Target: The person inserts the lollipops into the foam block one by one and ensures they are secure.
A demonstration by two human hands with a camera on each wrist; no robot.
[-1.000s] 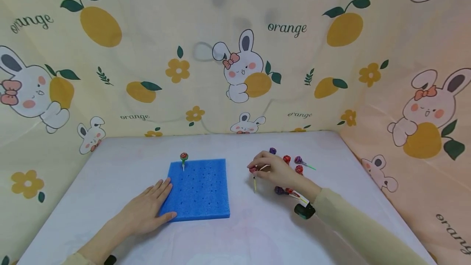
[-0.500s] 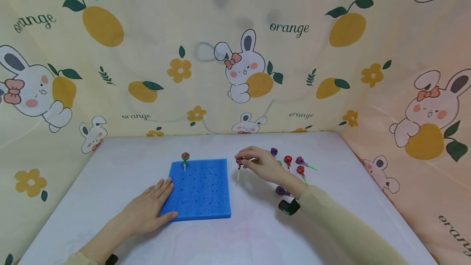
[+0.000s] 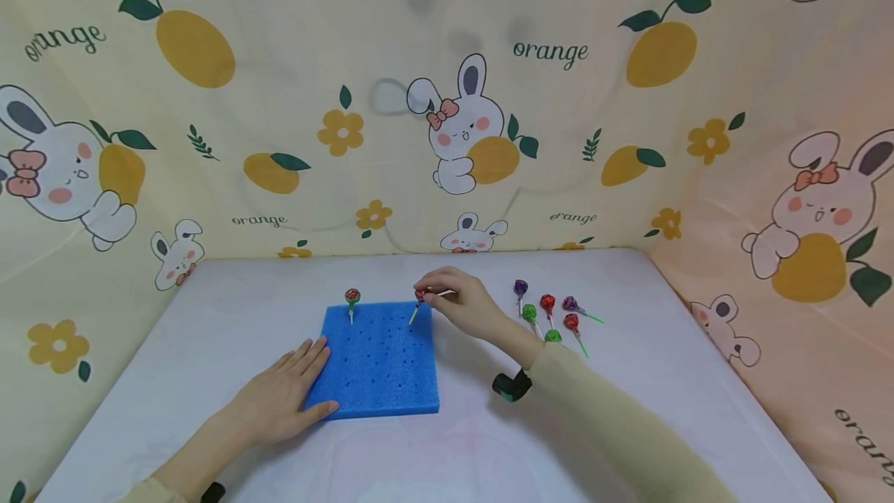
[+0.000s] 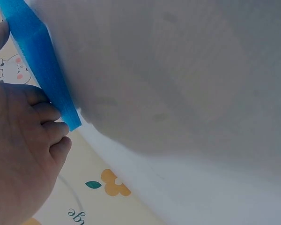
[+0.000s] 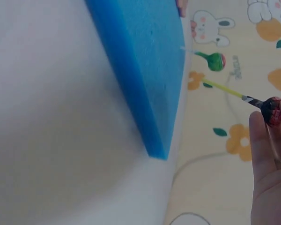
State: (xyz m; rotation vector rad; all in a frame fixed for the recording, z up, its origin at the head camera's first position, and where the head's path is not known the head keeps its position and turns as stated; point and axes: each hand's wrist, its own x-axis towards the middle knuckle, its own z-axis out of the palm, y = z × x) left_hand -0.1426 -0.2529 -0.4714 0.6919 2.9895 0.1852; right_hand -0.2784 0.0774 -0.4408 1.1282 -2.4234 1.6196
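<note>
My right hand (image 3: 464, 305) pinches a lollipop (image 5: 273, 111) by its dark red wrapped head, over the far right corner of a blue foam block (image 3: 387, 363). Its yellow stick points down at the foam; in the right wrist view the stick's tip is clear of the block. My left hand (image 3: 279, 394) rests with straight fingers along the block's left edge, fingertips on the foam. Rows of small holes dot the top of the block. A green and red lollipop (image 3: 352, 297) stands upright in the far left part of the foam, its white stick stuck in.
On the white table (image 3: 489, 441) to the right lie several wrapped lollipops, among them a purple one (image 3: 520, 287), a red one (image 3: 548, 303) and a green one (image 3: 529, 312). A patterned cloth (image 3: 391, 22) rises behind the table and along its sides.
My right hand has carried the lollipop leftward from beside the loose lollipops to over the foam block's far right corner. The left hand has stayed on the block.
</note>
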